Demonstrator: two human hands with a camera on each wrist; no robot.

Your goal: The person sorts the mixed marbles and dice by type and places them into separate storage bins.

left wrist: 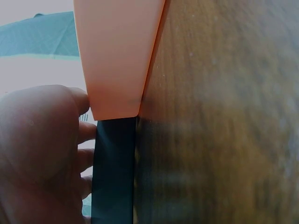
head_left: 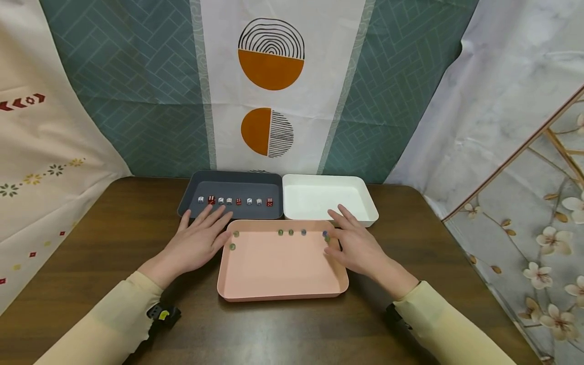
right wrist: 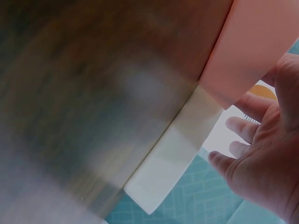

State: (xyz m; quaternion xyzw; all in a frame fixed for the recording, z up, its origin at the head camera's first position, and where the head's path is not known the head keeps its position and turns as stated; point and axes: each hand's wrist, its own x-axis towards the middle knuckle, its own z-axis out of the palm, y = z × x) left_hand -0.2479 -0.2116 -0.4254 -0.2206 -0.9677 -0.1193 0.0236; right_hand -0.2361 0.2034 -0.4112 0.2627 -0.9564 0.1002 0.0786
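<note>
My left hand (head_left: 196, 246) has its fingers spread above the front edge of the dark grey tray (head_left: 242, 181) and the left back corner of the pink tray (head_left: 283, 268). Over the pink tray's right back corner is my right hand (head_left: 360, 248), its fingers apart and reaching past the white tray's front edge. Neither hand visibly holds anything. Several small glass marbles lie in the pink tray, among them a green marble (head_left: 280, 232) and a bluish marble (head_left: 303, 232). A blue marble (head_left: 325, 233) sits by my right fingers, partly covered.
In the dark grey tray stands a row of red and white dice, including a red die (head_left: 269, 202) and a white die (head_left: 249, 201). The white tray (head_left: 326, 195) touches its right side. All three trays stand on a brown wooden table (head_left: 274, 334), with patterned cloths behind and beside it.
</note>
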